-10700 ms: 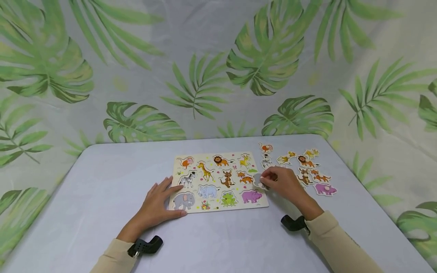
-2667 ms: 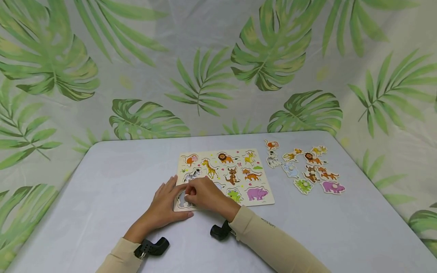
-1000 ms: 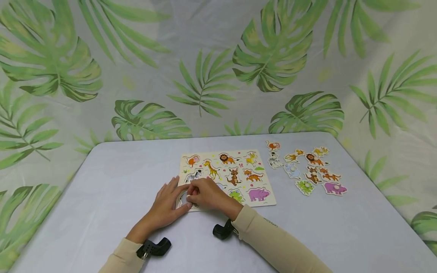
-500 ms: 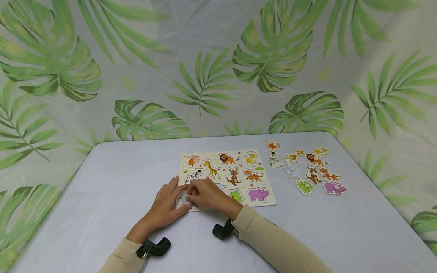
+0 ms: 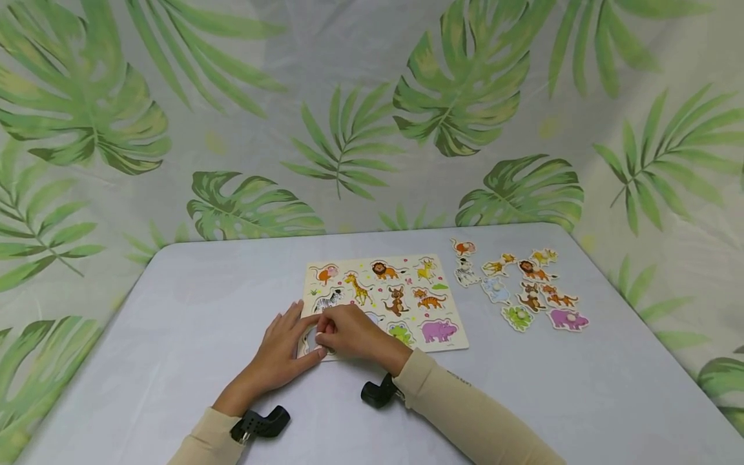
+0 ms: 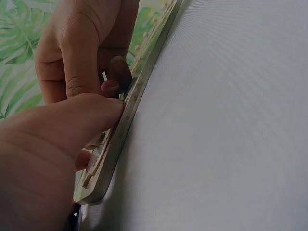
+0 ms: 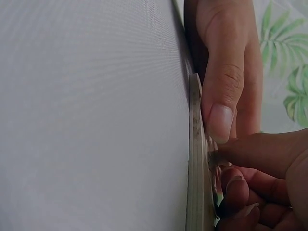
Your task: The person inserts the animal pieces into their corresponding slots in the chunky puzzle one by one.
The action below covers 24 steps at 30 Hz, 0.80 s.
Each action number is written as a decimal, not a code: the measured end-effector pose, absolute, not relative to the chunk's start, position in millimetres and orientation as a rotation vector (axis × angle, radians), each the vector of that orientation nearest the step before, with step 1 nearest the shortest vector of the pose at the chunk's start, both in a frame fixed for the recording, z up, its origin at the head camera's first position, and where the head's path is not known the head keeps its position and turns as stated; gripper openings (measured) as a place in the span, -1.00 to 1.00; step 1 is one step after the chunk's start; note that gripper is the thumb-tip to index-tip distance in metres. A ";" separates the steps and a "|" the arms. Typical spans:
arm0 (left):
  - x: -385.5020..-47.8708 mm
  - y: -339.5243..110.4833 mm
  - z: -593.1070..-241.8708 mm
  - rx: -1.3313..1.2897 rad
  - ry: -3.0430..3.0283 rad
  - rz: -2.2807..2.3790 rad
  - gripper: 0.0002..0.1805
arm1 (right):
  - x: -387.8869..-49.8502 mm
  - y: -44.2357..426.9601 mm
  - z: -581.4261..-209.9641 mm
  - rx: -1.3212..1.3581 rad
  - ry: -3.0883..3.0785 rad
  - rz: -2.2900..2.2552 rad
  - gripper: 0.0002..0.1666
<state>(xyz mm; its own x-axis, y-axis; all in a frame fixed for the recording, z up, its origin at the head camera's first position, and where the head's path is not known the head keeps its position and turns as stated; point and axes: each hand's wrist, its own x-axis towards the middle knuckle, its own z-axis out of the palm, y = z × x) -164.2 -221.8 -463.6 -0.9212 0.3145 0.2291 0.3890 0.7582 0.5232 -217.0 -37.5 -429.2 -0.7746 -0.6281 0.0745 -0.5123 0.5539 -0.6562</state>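
Note:
A wooden animal puzzle board (image 5: 378,294) lies flat on the table. At its near-left corner sits the grey elephant piece (image 5: 312,340), mostly covered by the hands. My right hand (image 5: 356,332) pinches the piece's knob between thumb and curled fingers. Around that corner, my left hand (image 5: 279,352) is spread, its index finger along the piece's far side and its thumb touching near the front edge. In the left wrist view, the left thumb (image 6: 91,113) presses down at the rim beside the right fingertips. The right wrist view shows both thumbs meeting above the board's edge (image 7: 195,163).
Right of the board lie several loose knobbed pieces: a monkey (image 5: 464,247), zebra (image 5: 465,271), giraffe (image 5: 498,265), lion (image 5: 531,270), frog (image 5: 516,317), purple hippo (image 5: 568,319) and others. A leaf-patterned cloth (image 5: 343,129) hangs behind the table.
My right hand has carried the elephant piece from the board's right side to its near-left corner. My left thumb has since moved in onto the corner. Over the last second, the hands barely move.

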 end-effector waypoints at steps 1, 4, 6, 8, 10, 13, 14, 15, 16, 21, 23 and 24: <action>-164.2 -221.8 -463.8 -0.568 -2.825 -0.881 -0.33 | -217.0 -37.6 -429.4 -0.970 2.613 -1.028 -0.87; -163.6 -221.7 -463.8 -0.565 -2.824 -0.875 -0.33 | -216.8 -37.5 -429.6 -0.972 2.595 -1.040 -0.87; -163.3 -221.6 -463.2 -0.565 -2.823 -0.875 -0.33 | -216.6 -37.2 -429.1 -0.981 2.584 -1.047 -0.88; -163.7 -221.2 -462.9 -0.569 -2.821 -0.870 -0.33 | -216.9 -36.8 -428.7 -0.988 2.578 -1.055 -0.89; -163.9 -221.2 -462.8 -0.569 -2.820 -0.870 -0.32 | -217.5 -36.3 -428.9 -1.001 2.569 -1.069 -0.89; -163.7 -222.1 -464.7 -0.565 -2.819 -0.875 -0.32 | -217.2 -36.4 -429.0 -0.993 2.551 -1.085 -0.89; -163.4 -222.5 -465.6 -0.561 -2.820 -0.875 -0.32 | -217.3 -36.6 -429.6 -0.993 2.545 -1.088 -0.89; -163.0 -222.8 -466.1 -0.558 -2.823 -0.877 -0.32 | -217.1 -36.6 -429.5 -0.991 2.544 -1.087 -0.88; -162.7 -223.1 -466.6 -0.557 -2.824 -0.875 -0.32 | -217.0 -36.7 -429.4 -0.990 2.546 -1.084 -0.88; -162.9 -222.4 -464.6 -0.561 -2.826 -0.888 -0.32 | -219.2 -33.5 -427.2 -0.993 2.554 -1.100 -0.88; -163.6 -221.8 -463.6 -0.566 -2.819 -0.895 -0.31 | -220.4 -31.6 -425.8 -0.985 2.556 -1.120 -0.88; -163.9 -221.6 -463.7 -0.568 -2.818 -0.896 -0.31 | -220.8 -30.7 -425.3 -0.982 2.558 -1.125 -0.88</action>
<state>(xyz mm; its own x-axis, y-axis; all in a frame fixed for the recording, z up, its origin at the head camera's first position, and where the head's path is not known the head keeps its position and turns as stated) -163.9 -221.6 -463.7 -0.9207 0.3127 0.2336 0.3901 0.7529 0.5300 -220.8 -30.7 -425.3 -0.7661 -0.6355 0.0956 -0.5000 0.4960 -0.7099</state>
